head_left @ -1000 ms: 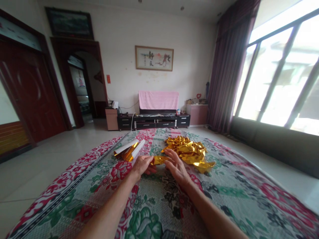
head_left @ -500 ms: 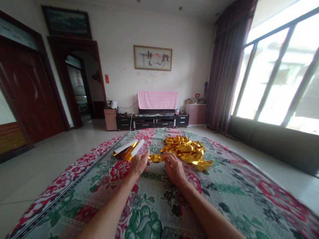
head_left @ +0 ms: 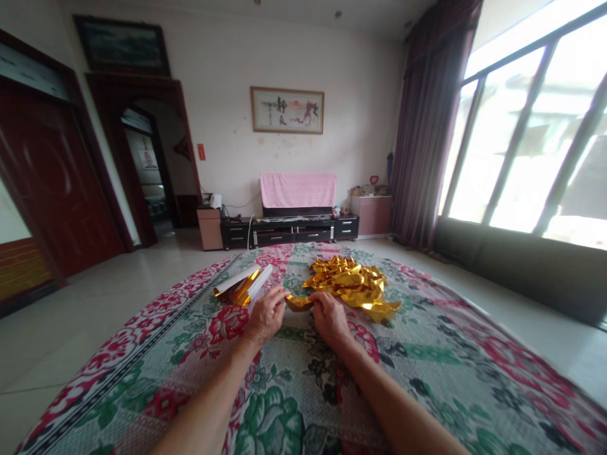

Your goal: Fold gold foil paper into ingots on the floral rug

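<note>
Between my two hands is a small folded piece of gold foil paper, shaped like a shallow boat. My left hand pinches its left end and my right hand pinches its right end. Some fingertips are hidden behind the hands. Just beyond my right hand lies a heap of folded gold foil pieces, with one long piece reaching toward the right. Beyond my left hand rest loosely curled gold foil sheets with white backs.
All of this is on a round table with a flowered cloth in red, green and grey. Past the table stand a low black TV cabinet and a screen under a pink cloth. A large window is at right.
Both hands have closed more firmly on the ends of the foil piece. The piece now sags in the middle with its ends raised, where it was a flatter strip.
</note>
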Tool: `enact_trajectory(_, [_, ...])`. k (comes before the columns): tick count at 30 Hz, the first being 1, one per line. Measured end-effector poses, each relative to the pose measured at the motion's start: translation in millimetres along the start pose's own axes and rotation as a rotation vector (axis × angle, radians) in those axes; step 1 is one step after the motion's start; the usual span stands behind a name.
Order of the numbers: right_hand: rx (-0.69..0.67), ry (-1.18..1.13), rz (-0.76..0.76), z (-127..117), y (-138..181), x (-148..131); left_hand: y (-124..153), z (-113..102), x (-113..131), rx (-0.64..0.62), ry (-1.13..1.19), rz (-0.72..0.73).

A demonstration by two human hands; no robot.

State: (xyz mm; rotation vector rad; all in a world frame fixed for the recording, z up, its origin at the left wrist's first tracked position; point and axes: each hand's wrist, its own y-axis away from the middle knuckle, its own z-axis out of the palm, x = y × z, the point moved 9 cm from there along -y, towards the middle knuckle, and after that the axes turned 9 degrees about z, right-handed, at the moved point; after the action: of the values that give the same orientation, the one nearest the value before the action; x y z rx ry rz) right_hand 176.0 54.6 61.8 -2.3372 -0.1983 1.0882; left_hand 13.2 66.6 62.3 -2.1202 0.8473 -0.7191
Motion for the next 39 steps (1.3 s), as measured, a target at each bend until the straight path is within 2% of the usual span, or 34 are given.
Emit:
enact_trajectory(6, [-0.05,0.072,0.023,6,0,1,2,5,-3,-0.003,0.028,-0.006])
enact_trajectory(18, [-0.05,0.098,0.021,6,2,0,0,9,0,-0.082,0.052,-0.039])
enact_trajectory(26, [-0.069,0.153,0.031,8,3,2,-3,13,-1,-0.078,0.061,-0.026])
enact_trajectory(35, [0.08,0.08,0.104,-4,0,12,-8,10,-5,-0.03,0.046,-0.062])
enact_trajectory(39, [0.05,0.134,0.156,-2,-2,16,-22,7,-14,-0.012,-0.008,-0.125])
